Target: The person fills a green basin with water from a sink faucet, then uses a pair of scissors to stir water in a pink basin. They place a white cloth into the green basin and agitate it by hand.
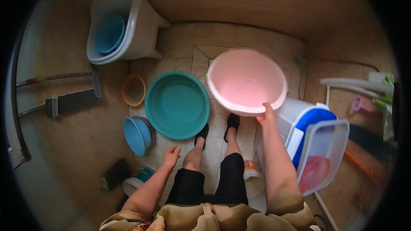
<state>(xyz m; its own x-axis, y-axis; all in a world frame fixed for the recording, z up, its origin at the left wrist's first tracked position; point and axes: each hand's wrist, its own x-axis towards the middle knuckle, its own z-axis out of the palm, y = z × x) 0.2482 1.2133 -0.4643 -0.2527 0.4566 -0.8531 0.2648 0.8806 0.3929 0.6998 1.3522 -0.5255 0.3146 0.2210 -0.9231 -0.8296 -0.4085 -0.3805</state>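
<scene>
My right hand [267, 115] grips the near rim of a large pink plastic basin [247, 77], thumb on the inside of the rim. The basin is tilted, its hollow facing me, and a paler line shows on its inner wall. My left hand [172, 157] is apart from everything, loosely curled with nothing seen in it, above the floor beside my left knee. A large green plastic basin [177, 104] rests on the tiles ahead of that hand. Left of it are a small orange-rimmed basin [133, 89] and a light blue basin [137, 136] tipped on its side.
A white plastic tub [141, 32] with legs holds a blue basin [110, 34] at upper left. To the right stands a white and blue appliance [298, 118] with a clear bin [324, 154]. Buckets [255, 179] and a brush [117, 173] lie near my legs.
</scene>
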